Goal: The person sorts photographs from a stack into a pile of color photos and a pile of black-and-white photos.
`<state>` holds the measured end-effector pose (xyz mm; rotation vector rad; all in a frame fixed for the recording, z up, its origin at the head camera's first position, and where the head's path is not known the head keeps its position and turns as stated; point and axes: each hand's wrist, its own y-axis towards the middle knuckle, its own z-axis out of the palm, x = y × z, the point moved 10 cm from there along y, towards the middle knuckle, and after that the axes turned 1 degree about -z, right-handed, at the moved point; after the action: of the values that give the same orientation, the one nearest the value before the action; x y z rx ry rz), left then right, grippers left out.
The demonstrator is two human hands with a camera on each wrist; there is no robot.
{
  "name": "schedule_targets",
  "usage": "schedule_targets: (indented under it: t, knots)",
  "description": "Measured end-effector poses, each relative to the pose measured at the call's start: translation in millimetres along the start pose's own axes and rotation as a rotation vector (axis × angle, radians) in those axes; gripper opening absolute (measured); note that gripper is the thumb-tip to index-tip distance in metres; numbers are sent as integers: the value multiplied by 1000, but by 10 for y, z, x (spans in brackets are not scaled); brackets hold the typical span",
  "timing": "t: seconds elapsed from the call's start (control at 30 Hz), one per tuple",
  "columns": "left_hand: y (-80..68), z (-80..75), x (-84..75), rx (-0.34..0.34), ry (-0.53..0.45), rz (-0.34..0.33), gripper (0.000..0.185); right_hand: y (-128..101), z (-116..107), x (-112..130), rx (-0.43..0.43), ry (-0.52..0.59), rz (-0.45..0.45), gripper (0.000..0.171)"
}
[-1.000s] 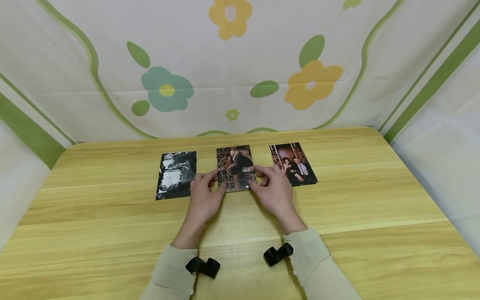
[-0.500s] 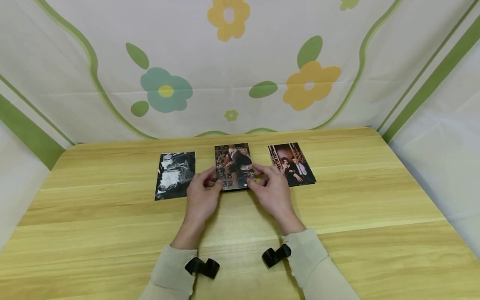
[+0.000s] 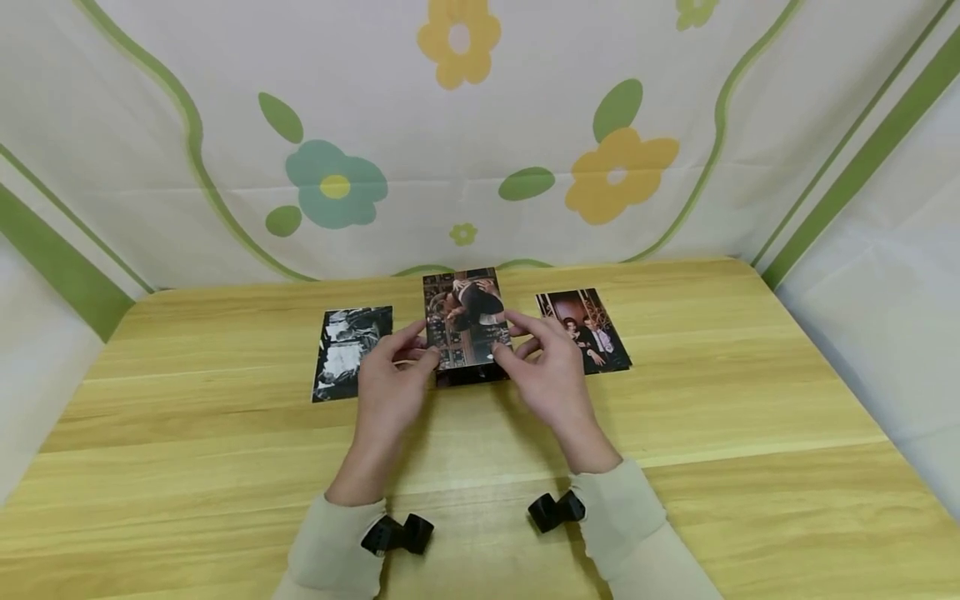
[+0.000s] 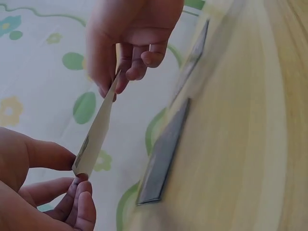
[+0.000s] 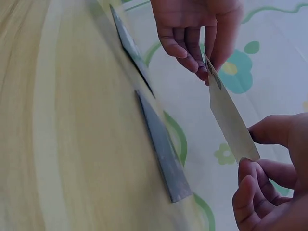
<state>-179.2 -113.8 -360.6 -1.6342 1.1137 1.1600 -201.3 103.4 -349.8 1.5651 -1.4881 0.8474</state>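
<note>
Beyond the glossy rectangular colour photo print [image 3: 465, 317] that I see held up, a white cloth hanging [image 3: 465, 133] spreads its green, teal and yellow flower pattern. Below the print runs a yellow wood-grain table [image 3: 750, 375]. On the near side of the print, two pale beige sleeves [image 3: 337, 542] reach in. At its left edge the left hand [image 3: 393, 375] pinches it between thumb and fingers; at its right edge the right hand [image 3: 547, 367] does likewise, so it hangs clear of the tabletop, its pale back showing in both wrist views. Left of it lies a black-and-white photo print [image 3: 345, 358], partly covered by the left hand; right of it, a reddish-brown photo print [image 3: 592, 329] of two figures, overlapped by the right hand. Under it, mostly hidden, lies a dark print [image 3: 472, 375]. Nearer than it, small black devices [image 3: 397, 534] sit at the cuffs.
</note>
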Motion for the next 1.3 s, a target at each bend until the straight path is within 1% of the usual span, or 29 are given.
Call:
schedule_targets:
  t: [0.27,0.47,0.57,0.73,0.8,0.9,0.97,1.1,1.2,1.3]
  knots:
    - [-5,-14,-42,19,-11,-7,50,-16,-30,52,-2,19,-12,43]
    - [6,32,-38,26,-26,3,50,-11,-54,11,-3,22,-5,44]
    - [4,69,-47,25,-28,24,49,-4,-70,-45,-8,19,12,44]
    - [-2,179,-74,26,13,66,45,6,-138,-167,-42,26,49,41]
    - [-6,264,-99,36,23,77,45,17,-201,-230,-68,34,65,39]
    - [-16,448,-162,65,15,88,47,53,-348,-352,-117,47,101,37]
    - [-10,601,-209,87,1,97,49,84,-466,-444,-153,58,129,35]
    - [26,914,-293,119,16,123,53,132,-690,-627,-216,71,176,33]
    - [45,1170,-347,155,50,139,54,139,-885,-742,-265,35,195,31]
    - [26,1396,-382,193,82,145,53,124,-1071,-820,-311,-2,211,32]
